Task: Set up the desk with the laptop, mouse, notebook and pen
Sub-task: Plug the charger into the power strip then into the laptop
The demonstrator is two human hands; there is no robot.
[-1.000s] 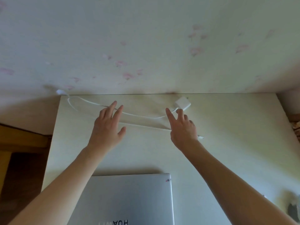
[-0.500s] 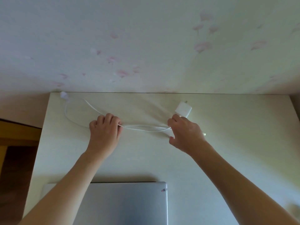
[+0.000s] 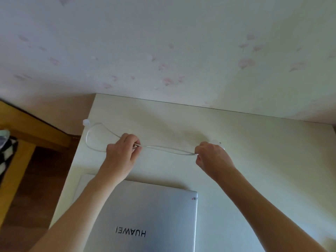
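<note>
Clearing a white cable [image 3: 167,149] from the far part of the desk [image 3: 263,160]: the closed laptop [image 3: 149,215] already lies at the near edge; mouse, notebook and pen are not in view. Left hand [image 3: 121,153] and right hand [image 3: 211,155], arms outstretched, each pinch the cable, stretching a doubled length between them.

The closed silver laptop [image 3: 145,219] is showing a smooth, brushed-metal lid with a satin sheen and dark lettering. The pale cream desk [image 3: 263,160] is presenting a matt, smooth laminate-like top. The thin white cable [image 3: 169,149] is looking like glossy smooth plastic. The flowered wallpaper [image 3: 163,51] is appearing matt and papery. The brown floor [image 3: 36,179] is looking like wood.
</note>
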